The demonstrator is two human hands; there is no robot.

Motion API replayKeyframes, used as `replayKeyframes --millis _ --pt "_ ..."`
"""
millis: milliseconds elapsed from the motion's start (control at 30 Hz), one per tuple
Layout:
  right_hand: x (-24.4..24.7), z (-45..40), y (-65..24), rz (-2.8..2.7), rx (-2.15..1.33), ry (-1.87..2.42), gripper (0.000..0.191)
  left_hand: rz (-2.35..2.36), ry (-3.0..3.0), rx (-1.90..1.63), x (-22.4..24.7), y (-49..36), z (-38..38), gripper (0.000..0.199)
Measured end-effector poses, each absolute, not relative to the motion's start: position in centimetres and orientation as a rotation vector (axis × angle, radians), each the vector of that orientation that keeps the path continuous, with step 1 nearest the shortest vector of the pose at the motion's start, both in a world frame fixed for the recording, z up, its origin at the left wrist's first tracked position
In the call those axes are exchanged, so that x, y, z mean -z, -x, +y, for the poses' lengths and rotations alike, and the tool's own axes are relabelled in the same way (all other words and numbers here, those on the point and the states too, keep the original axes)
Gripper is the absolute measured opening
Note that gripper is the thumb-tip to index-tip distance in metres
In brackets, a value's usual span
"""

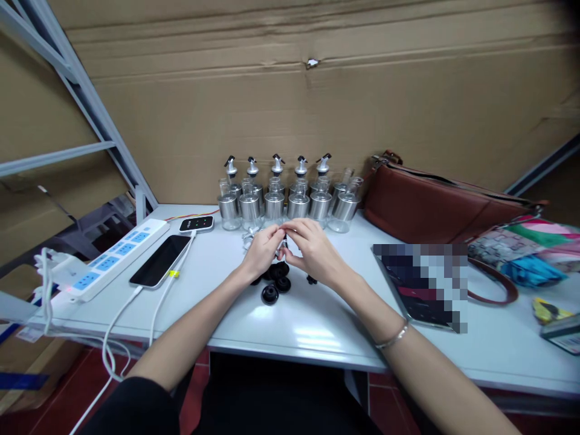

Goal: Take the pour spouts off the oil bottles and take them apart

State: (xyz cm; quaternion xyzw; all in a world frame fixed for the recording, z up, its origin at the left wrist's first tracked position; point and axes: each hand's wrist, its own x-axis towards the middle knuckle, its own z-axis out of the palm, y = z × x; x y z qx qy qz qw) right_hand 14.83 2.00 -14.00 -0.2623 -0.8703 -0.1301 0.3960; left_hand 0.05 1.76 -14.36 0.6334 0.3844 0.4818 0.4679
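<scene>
My left hand (263, 249) and my right hand (312, 249) meet over the middle of the white table, fingertips together around a small black and silver piece (284, 243), mostly hidden by the fingers. Just below my left hand lie several round black stoppers (270, 294). Small black parts (312, 280) rest under my right hand. Silvery pieces (248, 238) lie beside my left hand, partly covered by it. Behind the hands stand glass bottles with metal sleeves (274, 207) in two rows; several at the back carry silver and black pourer tops (278, 163).
On the left are a power strip (118, 257), a phone (161, 261), a small device (196, 224) and white cables (170, 290). At right, a brown bag (435, 202) stands behind a blurred flat item (419, 290). Cardboard (254, 109) rises behind the table (344, 329).
</scene>
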Motion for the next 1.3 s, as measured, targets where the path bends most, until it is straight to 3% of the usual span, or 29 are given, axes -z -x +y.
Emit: replayKeyframes --millis 567,667,933,1033,1300 --pt "13.2 2.1 -15.7 -2.290 0.341 0.672 0.017 0.923 -1.650 -1.080 14.8 0.0 1.7 0.037" --pt "13.1 2.5 -16.4 -2.276 0.348 0.629 0.024 0.916 -1.803 -0.992 14.8 0.1 1.6 0.039" --pt "13.0 3.2 -17.5 -2.140 0.244 0.869 0.018 1.096 -1.668 -1.291 14.5 0.6 2.5 0.036" --pt "12.6 3.7 -18.6 -2.079 0.232 1.080 0.019 1.091 -1.644 -1.330 14.5 0.8 2.6 0.035" --pt "12.8 4.8 -23.7 -1.895 0.097 2.177 0.020 1.106 -1.778 -1.298 14.4 0.7 2.1 0.031"
